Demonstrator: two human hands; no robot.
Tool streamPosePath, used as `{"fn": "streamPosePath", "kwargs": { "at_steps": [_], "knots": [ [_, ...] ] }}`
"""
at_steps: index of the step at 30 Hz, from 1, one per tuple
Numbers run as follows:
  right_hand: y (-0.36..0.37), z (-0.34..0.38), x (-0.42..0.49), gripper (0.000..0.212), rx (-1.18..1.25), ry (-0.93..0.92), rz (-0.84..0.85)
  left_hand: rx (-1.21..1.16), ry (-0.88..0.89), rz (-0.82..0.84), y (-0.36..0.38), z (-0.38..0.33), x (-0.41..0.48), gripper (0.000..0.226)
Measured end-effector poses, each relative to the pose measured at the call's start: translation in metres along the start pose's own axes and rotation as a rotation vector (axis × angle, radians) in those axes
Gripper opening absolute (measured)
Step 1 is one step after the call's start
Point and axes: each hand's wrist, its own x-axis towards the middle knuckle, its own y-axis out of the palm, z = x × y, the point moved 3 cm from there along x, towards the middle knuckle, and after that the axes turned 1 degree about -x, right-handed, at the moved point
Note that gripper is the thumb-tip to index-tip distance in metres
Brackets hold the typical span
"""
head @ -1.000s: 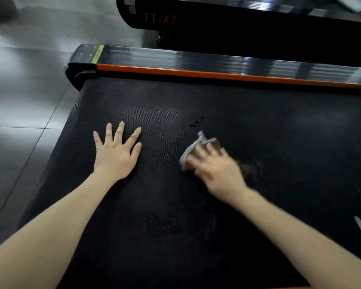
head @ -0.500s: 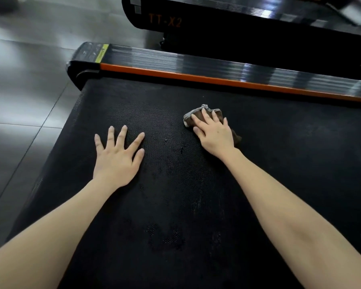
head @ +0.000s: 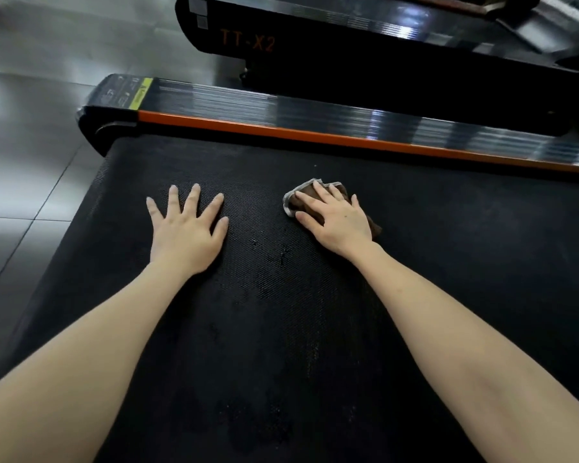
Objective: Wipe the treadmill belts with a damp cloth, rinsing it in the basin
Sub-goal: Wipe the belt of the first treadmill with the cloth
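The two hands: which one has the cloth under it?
The right hand, pressing flat on the brown cloth. The left hand lies spread on the bare treadmill belt, with nothing under it.

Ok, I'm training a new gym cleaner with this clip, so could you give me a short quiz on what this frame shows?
1. True or false: the left hand lies flat on the belt, fingers spread, holding nothing.
2. What does the right hand press onto the belt? A) a sponge B) a brown cloth C) a brush
3. Fill in: the orange lettering on the second treadmill behind reads ____.

Key: 1 true; 2 B; 3 TT-X2.
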Motion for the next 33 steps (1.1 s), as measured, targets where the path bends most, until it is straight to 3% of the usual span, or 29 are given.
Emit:
{"fn": "streamPosePath", "kwargs": {
  "at_steps": [4,6,10,12,14,17,19,21,25,27,29,33],
  "knots": [
    [-0.003,0.003,0.037,0.046,0.022,0.142,-0.016,-0.017,0.002,-0.039,0.003,0.002,0.001,0.057],
    [-0.001,0.016,0.029,0.044,0.026,0.11,-0.012,-0.028,0.011,-0.045,0.003,0.002,0.001,0.057],
    [0.01,0.059,-0.058,0.043,0.059,-0.383,-0.131,-0.027,0.009,-0.03,0.002,0.001,0.001,0.057],
    [0.01,0.05,-0.072,0.042,0.092,-0.478,-0.096,-0.025,0.002,-0.017,0.002,0.002,0.0,0.056],
    [0.004,0.017,-0.042,0.04,0.13,-0.307,-0.113,-0.029,0.005,-0.009,0.002,0.001,0.0,0.056],
    [-0.009,-0.044,0.029,0.04,0.108,0.212,-0.113,-0.031,0.001,-0.015,0.005,0.002,0.002,0.057],
    [-0.013,-0.055,0.068,0.042,0.086,0.381,-0.086,-0.029,0.006,-0.033,0.007,0.002,0.004,0.058],
    [-0.008,-0.028,0.097,0.042,0.048,0.365,-0.092,-0.033,0.01,-0.049,0.008,0.002,0.004,0.065],
    [0.005,0.081,0.117,0.043,-0.013,-0.008,-0.076,-0.006,0.017,-0.05,0.009,0.003,0.005,0.072],
    [0.005,0.089,0.115,0.043,-0.001,-0.119,-0.038,-0.026,0.024,-0.056,0.008,0.004,0.004,0.072],
    [0.0,0.058,0.113,0.041,0.019,-0.117,-0.034,-0.036,0.029,-0.055,0.009,0.005,0.003,0.072],
    [-0.003,0.005,0.111,0.041,0.023,0.09,-0.065,-0.023,0.009,-0.061,0.009,0.003,0.003,0.063]
  ]
}}
